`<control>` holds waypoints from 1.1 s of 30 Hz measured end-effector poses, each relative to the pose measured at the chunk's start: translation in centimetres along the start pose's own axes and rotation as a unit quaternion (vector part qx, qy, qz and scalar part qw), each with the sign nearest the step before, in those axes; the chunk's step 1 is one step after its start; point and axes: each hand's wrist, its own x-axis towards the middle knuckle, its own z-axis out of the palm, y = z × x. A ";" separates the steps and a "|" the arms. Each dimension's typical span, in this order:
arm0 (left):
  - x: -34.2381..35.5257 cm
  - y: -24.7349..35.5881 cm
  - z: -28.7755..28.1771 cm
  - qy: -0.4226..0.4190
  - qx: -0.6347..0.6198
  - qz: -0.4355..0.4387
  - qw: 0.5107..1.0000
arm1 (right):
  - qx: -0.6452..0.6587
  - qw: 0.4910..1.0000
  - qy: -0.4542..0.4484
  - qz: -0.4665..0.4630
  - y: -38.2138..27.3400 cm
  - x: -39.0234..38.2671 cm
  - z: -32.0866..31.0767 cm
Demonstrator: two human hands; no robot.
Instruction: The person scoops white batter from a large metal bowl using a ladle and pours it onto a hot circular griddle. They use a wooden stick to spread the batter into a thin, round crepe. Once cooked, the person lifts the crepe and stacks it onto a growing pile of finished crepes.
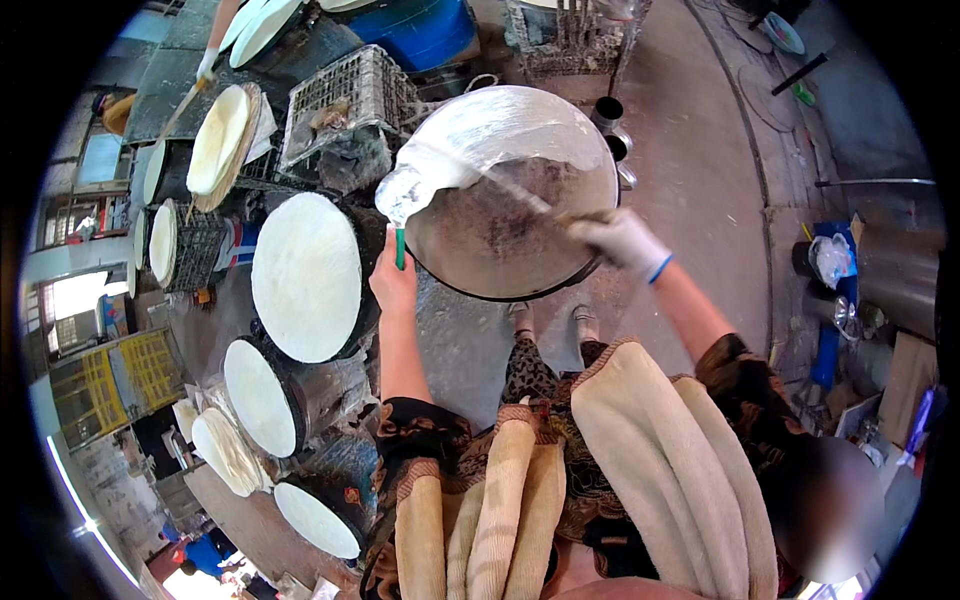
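A large round griddle (pixel 480 255) lies in front of me, its far part coated with wet white batter (pixel 500 118) and its near part bare and dark. My left hand (pixel 393 280), bare, is closed around the green handle of a batter-covered ladle (pixel 403 192) at the griddle's left rim. In a white glove with a blue cuff, my right hand (pixel 622 243) is closed on the end of a thin stick-like spreader (pixel 510 185). Motion blurs the spreader, which slants across the griddle to the batter; the exact shape of its far end is unclear.
Several round plates with pale sheets, among them a big one (pixel 307 277), stand to the left. Beyond them are a crusted crate (pixel 345 105) and a blue tub (pixel 420 40). Metal cups (pixel 610 112) stand by the right rim. A co-worker's gloved hand (pixel 207 65) holds a stick at upper left.
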 end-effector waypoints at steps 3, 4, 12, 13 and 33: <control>-1.0 1.3 0.1 0.024 -0.002 0.006 1.000 | -0.048 0.993 0.103 -0.011 -1.1 3.1 -6.1; -1.4 1.8 0.0 0.017 -0.001 -0.013 1.000 | -0.029 0.991 0.131 -0.018 -0.6 4.9 -6.9; -5.2 3.3 1.3 0.031 -0.013 -0.107 0.994 | -0.141 0.984 -0.088 -0.057 0.1 3.1 2.0; -5.8 3.3 1.2 0.038 -0.020 -0.120 0.992 | -0.182 0.978 -0.084 -0.065 1.2 3.7 1.2; -17.5 7.6 -0.7 0.072 -0.065 -0.165 0.982 | -0.186 0.922 -0.298 -0.164 -5.9 11.6 -7.8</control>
